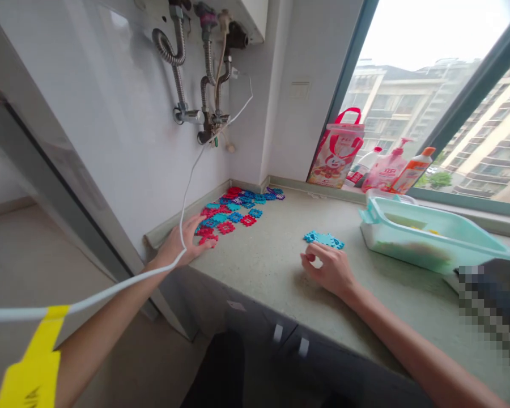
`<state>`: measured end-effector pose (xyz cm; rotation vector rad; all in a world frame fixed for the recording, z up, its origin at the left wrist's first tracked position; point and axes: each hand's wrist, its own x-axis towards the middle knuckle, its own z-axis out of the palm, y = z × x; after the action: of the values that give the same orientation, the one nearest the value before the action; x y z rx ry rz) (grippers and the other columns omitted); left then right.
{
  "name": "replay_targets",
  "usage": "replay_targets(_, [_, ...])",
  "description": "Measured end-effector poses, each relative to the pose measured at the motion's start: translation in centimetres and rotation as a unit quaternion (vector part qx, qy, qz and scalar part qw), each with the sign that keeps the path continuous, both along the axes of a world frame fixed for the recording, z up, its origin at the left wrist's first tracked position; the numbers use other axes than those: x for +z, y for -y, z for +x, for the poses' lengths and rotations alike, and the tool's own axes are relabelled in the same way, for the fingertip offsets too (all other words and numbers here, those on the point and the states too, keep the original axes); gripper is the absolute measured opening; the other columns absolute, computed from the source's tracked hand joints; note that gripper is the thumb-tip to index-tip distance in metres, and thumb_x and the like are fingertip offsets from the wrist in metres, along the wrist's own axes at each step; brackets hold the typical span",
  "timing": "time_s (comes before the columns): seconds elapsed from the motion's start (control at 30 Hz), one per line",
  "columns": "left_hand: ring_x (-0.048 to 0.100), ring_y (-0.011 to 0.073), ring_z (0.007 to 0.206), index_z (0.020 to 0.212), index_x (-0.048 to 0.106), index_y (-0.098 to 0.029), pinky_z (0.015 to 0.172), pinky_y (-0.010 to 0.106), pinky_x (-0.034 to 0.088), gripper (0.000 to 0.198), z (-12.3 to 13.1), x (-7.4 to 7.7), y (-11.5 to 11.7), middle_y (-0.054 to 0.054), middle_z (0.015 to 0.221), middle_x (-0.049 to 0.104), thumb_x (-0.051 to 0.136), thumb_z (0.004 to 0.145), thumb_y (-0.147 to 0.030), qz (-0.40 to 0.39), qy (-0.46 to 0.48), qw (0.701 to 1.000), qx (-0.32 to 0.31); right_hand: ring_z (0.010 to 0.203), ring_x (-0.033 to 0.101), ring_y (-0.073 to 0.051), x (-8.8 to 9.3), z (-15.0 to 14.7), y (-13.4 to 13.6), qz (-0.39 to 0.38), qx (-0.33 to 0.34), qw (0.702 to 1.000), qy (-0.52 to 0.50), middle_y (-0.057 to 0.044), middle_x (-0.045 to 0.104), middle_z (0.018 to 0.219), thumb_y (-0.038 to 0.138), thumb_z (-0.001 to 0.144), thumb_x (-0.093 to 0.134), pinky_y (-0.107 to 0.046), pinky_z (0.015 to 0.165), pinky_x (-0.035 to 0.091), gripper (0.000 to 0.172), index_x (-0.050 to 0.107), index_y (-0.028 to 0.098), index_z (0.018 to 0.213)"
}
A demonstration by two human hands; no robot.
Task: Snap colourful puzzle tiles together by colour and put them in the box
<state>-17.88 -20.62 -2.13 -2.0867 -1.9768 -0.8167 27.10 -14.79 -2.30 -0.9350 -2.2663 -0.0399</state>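
Pinch one red piece (208,239) by its edge with the spread left hand (173,246); right hand (329,266) is curled, hold unclear.

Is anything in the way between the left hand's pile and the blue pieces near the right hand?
Nothing visible: only countertop separates the pile from the blue pieces. From here, the cable crosses the left hand, not that gap.

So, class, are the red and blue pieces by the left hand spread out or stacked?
Spread out: the red and blue pieces lie on the counter in a patch, many showing side by side, some overlapping.
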Motion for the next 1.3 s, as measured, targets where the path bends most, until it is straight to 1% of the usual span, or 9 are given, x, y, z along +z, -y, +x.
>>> replay_targets(0.13, [0.068,0.0311,0.119,0.148,0.051,-0.021,0.108,0.046,0.052,0.066,-0.1,-0.5,0.5,0.011,0.132,0.071,0.068,0.089,-0.045,0.064,0.093,0.991,0.079,0.105,0.066,-0.028,0.9,-10.0,-1.4,-0.029,0.105,0.994,-0.007,-0.011,0.074,0.110,0.034,0.100,0.057,-0.040,0.096,0.048,0.023,0.070,0.022,0.114])
replay_targets(0.27, [0.071,0.0285,0.108,0.141,0.057,-0.023,0.102,0.044,0.054,0.054,-0.5,-1.0,0.5,0.007,0.117,0.077,0.065,0.089,-0.033,0.076,0.102,0.989,0.076,0.126,0.057,-0.030,1.5,-18.9,-5.4,-0.033,0.112,0.993,0.005,-0.012,0.070,0.135,0.037,0.106,0.049,-0.047,0.109,0.041,0.039,0.065,0.022,0.137])
replay_targets(0.37, [0.070,0.0286,0.106,0.118,0.073,-0.023,0.100,0.044,0.055,0.030,-0.6,-1.1,0.2,0.007,0.111,0.078,0.062,0.092,-0.034,0.086,0.101,0.989,0.067,0.135,0.050,-0.033,1.6,-22.6,-7.6,-0.053,0.094,0.993,0.046,-0.010,0.062,0.150,0.042,0.105,0.052,-0.051,0.112,0.038,0.043,0.065,0.025,0.142])
replay_targets(0.47, [0.070,0.0275,0.107,0.107,0.078,-0.023,0.102,0.044,0.055,0.027,-0.5,-0.6,0.5,0.008,0.111,0.078,0.056,0.097,-0.035,0.110,0.109,0.986,0.058,0.139,0.047,-0.034,1.6,-23.4,-8.2,-0.062,0.078,0.992,0.083,-0.008,0.063,0.149,0.047,0.104,0.054,-0.053,0.113,0.037,0.037,0.075,0.028,0.127])
replay_targets(0.63, [0.064,0.0282,0.119,0.112,0.081,-0.030,0.111,0.050,0.048,0.031,0.7,0.5,2.9,0.006,0.119,0.076,0.052,0.103,-0.035,0.174,0.046,0.983,0.019,0.138,0.046,-0.033,1.7,-21.8,-6.5,-0.046,0.009,0.997,0.066,-0.010,0.067,0.141,0.038,0.108,0.043,-0.053,0.114,0.037,0.041,0.082,0.023,0.109])
replay_targets(0.77, [0.067,0.0264,0.110,0.117,0.081,-0.034,0.104,0.047,0.051,0.031,4.3,1.2,3.7,0.008,0.117,0.075,0.053,0.104,-0.029,0.100,-0.047,0.979,-0.174,0.141,0.045,-0.033,1.5,-18.4,-4.6,-0.049,-0.011,0.996,0.074,-0.010,0.065,0.144,0.026,0.101,0.053,-0.052,0.112,0.040,0.031,0.082,0.025,0.114])
replay_targets(0.9, [0.068,0.0234,0.110,0.123,0.078,-0.031,0.102,0.040,0.054,0.033,10.5,1.9,1.9,0.007,0.116,0.075,0.050,0.106,-0.027,0.005,-0.059,0.942,-0.329,0.140,0.047,-0.031,0.5,-11.2,-2.4,-0.038,-0.021,0.997,0.071,-0.009,0.066,0.143,0.022,0.095,0.060,-0.050,0.117,0.038,0.029,0.081,0.026,0.116])
replay_targets(1.1, [0.053,0.0251,0.140,0.143,0.064,-0.029,0.122,0.042,0.040,0.045,15.5,3.3,-1.4,0.006,0.151,0.059,0.056,0.099,-0.030,-0.042,-0.082,0.930,-0.355,0.134,0.055,-0.032,-0.3,1.0,1.3,-0.037,-0.084,0.993,0.073,-0.013,0.069,0.138,0.023,0.098,0.056,-0.052,0.113,0.043,0.031,0.076,0.024,0.122])
replay_targets(1.3, [0.045,0.0280,0.149,0.151,0.056,-0.021,0.125,0.048,0.033,0.053,18.0,3.5,-5.3,0.012,0.161,0.050,0.044,0.105,-0.044,-0.066,-0.091,0.928,-0.356,0.129,0.061,-0.029,-0.1,3.5,2.5,-0.067,-0.055,0.995,0.050,-0.014,0.071,0.134,0.019,0.097,0.055,-0.048,0.115,0.042,0.030,0.070,0.019,0.123])
